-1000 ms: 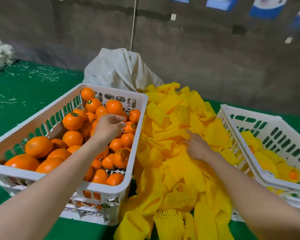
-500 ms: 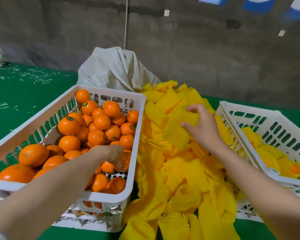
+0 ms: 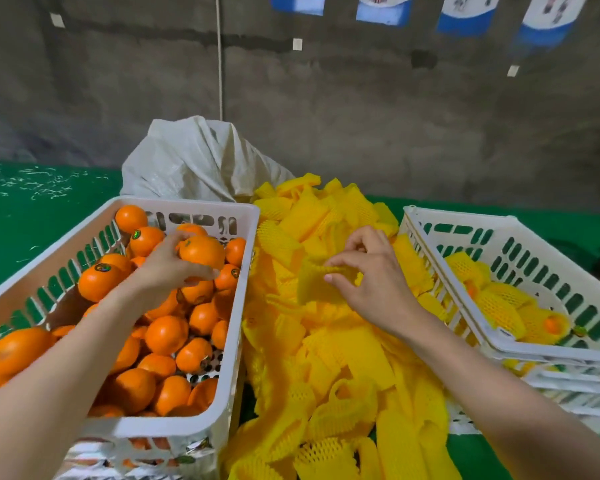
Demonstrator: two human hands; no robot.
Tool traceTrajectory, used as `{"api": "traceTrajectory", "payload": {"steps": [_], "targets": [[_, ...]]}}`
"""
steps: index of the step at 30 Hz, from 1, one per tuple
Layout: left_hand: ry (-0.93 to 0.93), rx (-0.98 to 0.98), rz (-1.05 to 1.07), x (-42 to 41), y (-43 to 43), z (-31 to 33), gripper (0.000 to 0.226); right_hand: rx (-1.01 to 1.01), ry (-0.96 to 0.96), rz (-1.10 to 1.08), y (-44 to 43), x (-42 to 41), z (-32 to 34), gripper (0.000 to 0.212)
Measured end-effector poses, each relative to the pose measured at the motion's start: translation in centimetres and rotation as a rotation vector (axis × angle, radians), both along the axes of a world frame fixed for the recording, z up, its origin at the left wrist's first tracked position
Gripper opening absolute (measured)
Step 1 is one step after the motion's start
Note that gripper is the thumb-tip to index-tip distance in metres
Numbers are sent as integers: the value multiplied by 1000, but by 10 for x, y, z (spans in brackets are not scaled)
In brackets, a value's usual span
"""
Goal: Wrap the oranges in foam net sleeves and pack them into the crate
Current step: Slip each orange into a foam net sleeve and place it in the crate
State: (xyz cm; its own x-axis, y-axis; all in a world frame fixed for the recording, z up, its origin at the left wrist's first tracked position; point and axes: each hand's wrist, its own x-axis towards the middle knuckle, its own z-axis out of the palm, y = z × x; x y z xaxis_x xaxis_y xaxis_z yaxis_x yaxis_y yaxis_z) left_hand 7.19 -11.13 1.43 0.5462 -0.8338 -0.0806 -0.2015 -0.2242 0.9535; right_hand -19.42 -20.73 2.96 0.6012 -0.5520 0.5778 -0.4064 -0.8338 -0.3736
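Orange (image 3: 201, 252), one, left hand (image 3: 168, 268); sleeve (image 3: 312, 285), one, right hand (image 3: 371, 282)

Head-worn view, forward and down, close over the table (image 3: 32, 220).

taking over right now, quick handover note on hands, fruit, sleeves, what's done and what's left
Left hand: grips one orange, raised over the left crate of bare oranges.
Right hand: pinches one foam sleeve above the sleeve pile between the crates.
Done: a few wrapped oranges lie in the right crate.
Left: sleeve the held orange, set it in the right crate, then repeat for the many bare ones.
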Motion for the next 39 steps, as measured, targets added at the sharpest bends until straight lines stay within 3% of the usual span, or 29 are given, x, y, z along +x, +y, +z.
{"api": "traceTrajectory", "payload": {"steps": [3, 6, 12, 16, 18, 21, 24, 28, 33, 36, 39], "targets": [[197, -202, -93, -13, 7, 11, 68, 24, 1, 48, 6, 0, 3, 19], [312, -276, -225, -42, 8, 17, 67, 154, -36, 110, 11, 0, 3, 10], [477, -280, -271, -110, -1, 22, 61, 835, -198, 491, 29, -7, 17, 18], [567, -284, -204, -137, -10, 18, 22, 1009, -136, 585, 34, -19, 13, 21], [645, -273, -130, -151, -13, 13, 17, 996, -102, 533, 32, -26, 7, 26], [607, -312, -138, -162, -6, -6, 36, 896, -91, 411, 33, -33, -2, 28], [676, -358, -110, -173, -6, -15, 39, 673, -138, 219, 38, -36, -16, 32], [648, -351, -115, -182, -5, -22, 32, 392, -232, 5, 46, -41, -34, 19], [608, -272, -230, -190, 1, -25, 31, 441, -382, 38, 34, -49, -33, 3], [620, -274, -392, -187, 5, -27, 57, 501, -421, 20, 33, -52, -37, 18], [507, -304, -435, -188, 7, -31, 72, 603, -485, 4, 37, -55, -41, 14]]}}
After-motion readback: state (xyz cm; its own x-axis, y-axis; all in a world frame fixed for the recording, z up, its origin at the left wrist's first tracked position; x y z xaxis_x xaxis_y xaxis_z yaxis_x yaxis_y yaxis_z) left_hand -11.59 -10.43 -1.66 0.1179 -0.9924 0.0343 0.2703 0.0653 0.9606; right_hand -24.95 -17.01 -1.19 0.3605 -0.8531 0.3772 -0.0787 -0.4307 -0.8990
